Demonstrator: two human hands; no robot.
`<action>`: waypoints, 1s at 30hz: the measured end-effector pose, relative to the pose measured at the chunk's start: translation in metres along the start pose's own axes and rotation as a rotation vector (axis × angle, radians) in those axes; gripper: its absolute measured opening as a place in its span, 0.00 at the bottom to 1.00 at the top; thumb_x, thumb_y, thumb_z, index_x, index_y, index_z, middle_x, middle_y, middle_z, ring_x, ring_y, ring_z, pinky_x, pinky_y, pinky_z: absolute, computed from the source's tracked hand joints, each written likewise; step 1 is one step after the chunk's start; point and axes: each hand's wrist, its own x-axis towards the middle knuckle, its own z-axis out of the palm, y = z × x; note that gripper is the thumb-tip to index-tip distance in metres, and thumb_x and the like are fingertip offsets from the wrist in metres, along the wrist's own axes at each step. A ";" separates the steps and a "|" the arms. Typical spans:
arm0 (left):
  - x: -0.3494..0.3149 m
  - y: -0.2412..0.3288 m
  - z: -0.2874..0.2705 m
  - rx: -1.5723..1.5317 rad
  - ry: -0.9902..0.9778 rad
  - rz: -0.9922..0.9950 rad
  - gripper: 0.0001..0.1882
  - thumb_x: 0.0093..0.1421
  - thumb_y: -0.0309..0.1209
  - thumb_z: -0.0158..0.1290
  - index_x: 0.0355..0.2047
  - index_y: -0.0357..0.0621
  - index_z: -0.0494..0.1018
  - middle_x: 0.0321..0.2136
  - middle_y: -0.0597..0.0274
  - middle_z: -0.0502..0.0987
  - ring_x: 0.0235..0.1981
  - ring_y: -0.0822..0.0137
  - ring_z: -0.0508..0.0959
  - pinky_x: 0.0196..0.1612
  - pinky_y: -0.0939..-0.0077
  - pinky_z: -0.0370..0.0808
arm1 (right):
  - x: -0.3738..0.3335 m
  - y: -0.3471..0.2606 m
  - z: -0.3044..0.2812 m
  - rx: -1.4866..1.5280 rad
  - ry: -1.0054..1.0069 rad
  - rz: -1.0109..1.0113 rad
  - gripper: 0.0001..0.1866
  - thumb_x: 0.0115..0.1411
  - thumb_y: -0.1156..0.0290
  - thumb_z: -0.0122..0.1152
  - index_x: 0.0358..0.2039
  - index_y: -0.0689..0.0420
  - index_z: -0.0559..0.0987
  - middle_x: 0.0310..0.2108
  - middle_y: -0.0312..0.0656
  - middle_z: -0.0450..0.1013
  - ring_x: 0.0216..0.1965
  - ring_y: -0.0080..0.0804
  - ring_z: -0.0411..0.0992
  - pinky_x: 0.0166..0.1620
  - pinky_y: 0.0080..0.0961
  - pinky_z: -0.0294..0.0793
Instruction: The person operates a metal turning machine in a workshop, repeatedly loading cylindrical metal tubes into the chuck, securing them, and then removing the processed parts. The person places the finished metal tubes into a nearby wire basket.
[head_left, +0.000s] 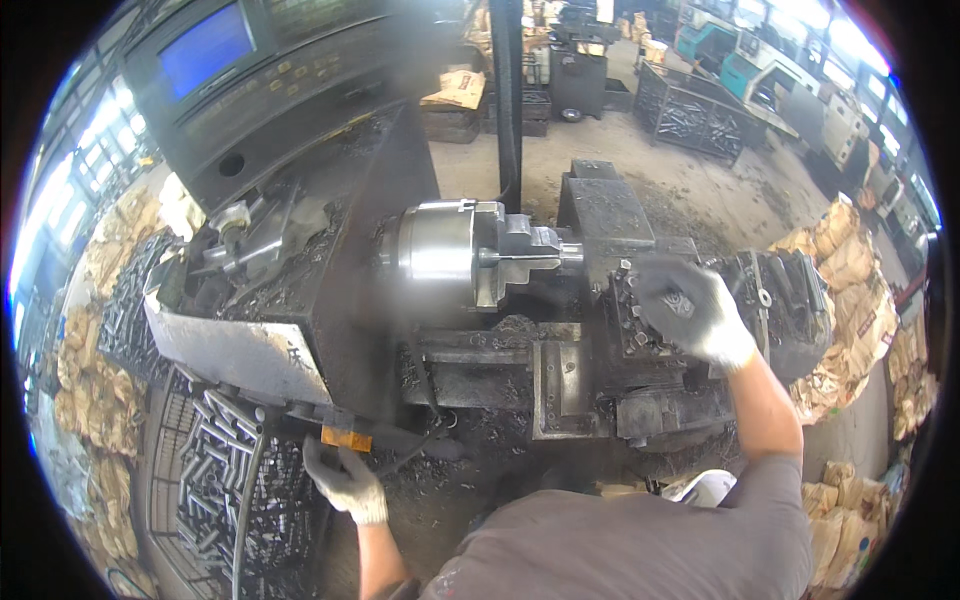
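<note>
My left hand [350, 488], in a white glove with dark grey fingers, is beside the machine's lower front edge. Its thumb and fingers are apart, just below an orange block [347, 439]; whether they touch it I cannot tell. My right hand [700, 312], gloved alike, is over the dark tool post [635, 325] of a lathe. Its fingers curl round, with a small shiny bit showing among them that I cannot make out. Left of it, a bright steel chuck [437, 245] faces right, its stepped jaws [525, 250] close round a short metal piece [571, 255].
A wire basket [245, 500] full of metal rods stands by my left hand. Metal chips lie over the machine bed [470, 385]. A control panel with a blue screen [207, 52] rises at the far left. Paper-wrapped bundles [850, 310] flank the right side; a dark post [508, 110] stands behind.
</note>
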 end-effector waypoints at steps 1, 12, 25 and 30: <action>0.020 0.030 0.011 -0.059 0.038 0.325 0.26 0.65 0.20 0.57 0.63 0.24 0.70 0.50 0.38 0.79 0.50 0.44 0.81 0.61 0.52 0.76 | -0.012 -0.008 -0.002 0.005 -0.002 -0.013 0.26 0.58 0.84 0.70 0.58 0.68 0.79 0.37 0.41 0.85 0.38 0.27 0.85 0.45 0.27 0.85; 0.273 0.266 0.251 0.485 -0.323 0.482 0.43 0.69 0.38 0.52 0.81 0.51 0.48 0.53 0.32 0.82 0.46 0.36 0.86 0.52 0.43 0.81 | -0.071 0.006 -0.050 0.153 -0.067 0.087 0.24 0.53 0.83 0.75 0.52 0.62 0.83 0.35 0.45 0.86 0.39 0.36 0.87 0.45 0.30 0.85; 0.058 0.204 0.067 -0.043 -0.461 0.635 0.14 0.69 0.26 0.57 0.54 0.40 0.82 0.39 0.52 0.86 0.33 0.64 0.84 0.41 0.69 0.81 | -0.054 -0.008 -0.044 0.168 -0.265 -0.119 0.21 0.56 0.82 0.75 0.52 0.62 0.84 0.37 0.42 0.85 0.36 0.31 0.86 0.40 0.26 0.85; -0.157 0.015 -0.126 0.154 -0.509 -0.300 0.14 0.69 0.29 0.58 0.52 0.36 0.81 0.38 0.48 0.87 0.36 0.59 0.87 0.43 0.69 0.81 | -0.035 -0.075 0.051 0.439 -0.447 -0.190 0.20 0.58 0.83 0.72 0.52 0.61 0.85 0.36 0.40 0.85 0.33 0.25 0.83 0.35 0.24 0.81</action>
